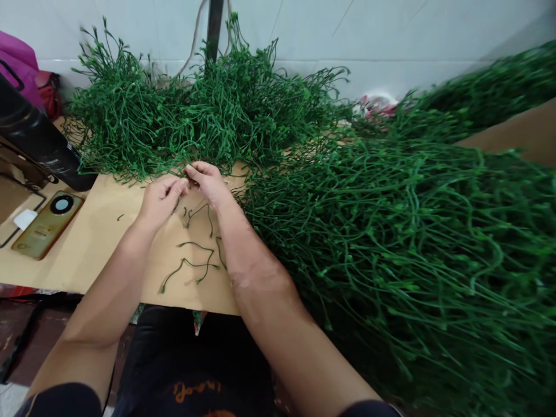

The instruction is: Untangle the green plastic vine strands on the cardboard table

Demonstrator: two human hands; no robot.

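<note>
— Head view. Condition of the hands?

— The left hand (163,200) and the right hand (208,180) are close together above a flat tan cardboard-like sheet (115,249). Thumbs and forefingers are drawn in on both. Whether either pinch is closed on anything, I cannot tell from where I stand.

— Location of the material?

— Thin, wavy, dark-green plastic-looking stems (200,266) lie loose on the sheet, on the body side of the fingers, between the forearms. A bushy green heap of tangled strands (204,110) rises just beyond the fingertips. A larger green heap of long, bud-tipped strands (403,220) spreads to their right, close along the right forearm.

— Hazards noted?

— Three, in my judgement. A sideways sweep of the right forearm could snag the larger heap and pull strands across the sheet. Drawing either arm back could drag loose stems over the near edge. Well left of the fingers, a glossy black cylindrical bottle (41,133) is near a gold-coloured rectangular phone (48,225); I cannot tell how steadily the bottle sits, but an elbow knock could send it against the phone.
</note>
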